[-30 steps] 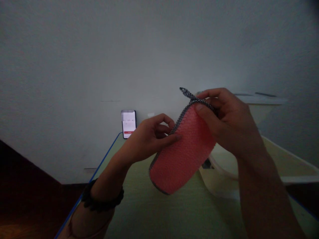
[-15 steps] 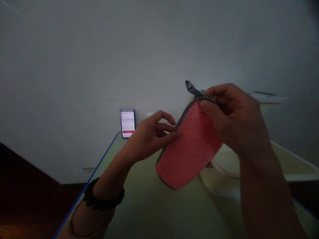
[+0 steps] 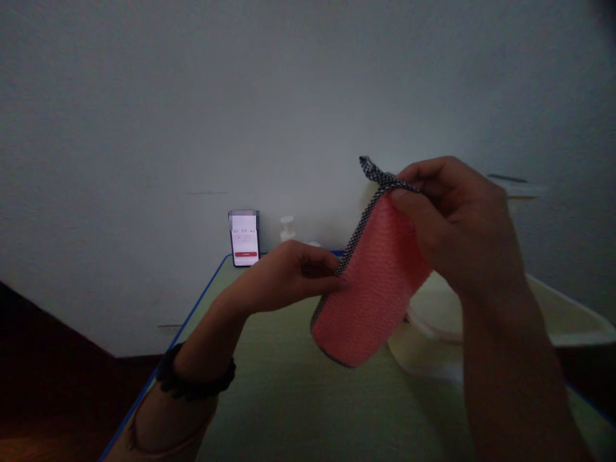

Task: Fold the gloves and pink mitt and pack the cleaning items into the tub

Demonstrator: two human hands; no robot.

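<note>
I hold a pink textured cloth pad with black-and-white checked edging and a checked loop at its top, up in the air over a pale green table. My right hand pinches the pad's top end, thumb on the pink face. My left hand, fingers curled, pinches the checked edge on the pad's left side. A dark bead bracelet circles my left wrist.
A lit phone leans upright against the white wall at the table's far left corner. A small white pump bottle stands beside it. A cream plastic tub sits on the table's right side. The table has a blue edge.
Both hands carried the pad slightly right and tilted it more upright. My left fingers, spread before, have curled onto the pad's edge and dropped lower, uncovering the pump bottle.
</note>
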